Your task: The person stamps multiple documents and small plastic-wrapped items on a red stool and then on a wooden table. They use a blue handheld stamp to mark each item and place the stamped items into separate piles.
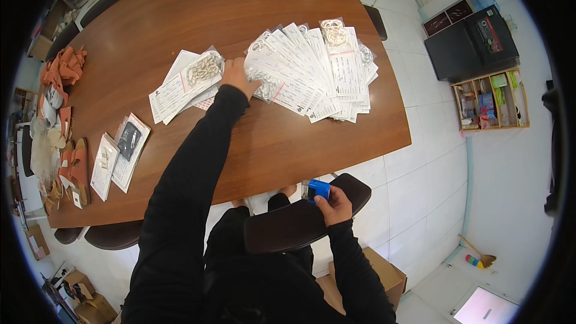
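Cards lay fanned on the wooden counter, a smaller stack to their left; left hand reached between the two, its grip too hidden to tell; right hand pinched a blue stamp-like device near the counter's front edge

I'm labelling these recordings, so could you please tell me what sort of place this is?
Probably an office or sample workroom: wooden table, paper cards with clear packets, and orange sandals suggest it.
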Demonstrator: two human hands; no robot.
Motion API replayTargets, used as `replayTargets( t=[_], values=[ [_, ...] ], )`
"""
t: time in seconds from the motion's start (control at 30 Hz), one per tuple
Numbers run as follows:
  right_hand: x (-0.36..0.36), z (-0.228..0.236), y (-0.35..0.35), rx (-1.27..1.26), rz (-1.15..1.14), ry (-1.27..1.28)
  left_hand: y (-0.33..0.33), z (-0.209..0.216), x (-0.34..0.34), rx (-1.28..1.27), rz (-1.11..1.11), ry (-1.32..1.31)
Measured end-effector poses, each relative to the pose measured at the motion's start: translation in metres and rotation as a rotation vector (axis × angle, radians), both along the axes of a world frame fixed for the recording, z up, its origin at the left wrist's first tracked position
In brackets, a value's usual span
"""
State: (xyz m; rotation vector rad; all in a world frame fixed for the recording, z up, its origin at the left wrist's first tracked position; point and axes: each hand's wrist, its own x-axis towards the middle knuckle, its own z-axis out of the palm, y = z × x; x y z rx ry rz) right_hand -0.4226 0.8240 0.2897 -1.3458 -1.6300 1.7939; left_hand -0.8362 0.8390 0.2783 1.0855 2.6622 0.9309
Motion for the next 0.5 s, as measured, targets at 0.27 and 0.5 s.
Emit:
replayTargets(
  t=[0.27,0.5],
  values=[
    [-0.020,-0.007,0.000,-0.053,-0.021,0.073,-0.156,-0.008,0.041,0.495,0.107,-0.975],
    [-0.046,-0.013,-0.021,-0.030,0.087,0.097,-0.239,-0.032,0.098,0.789,0.462,-0.887]
  ],
)
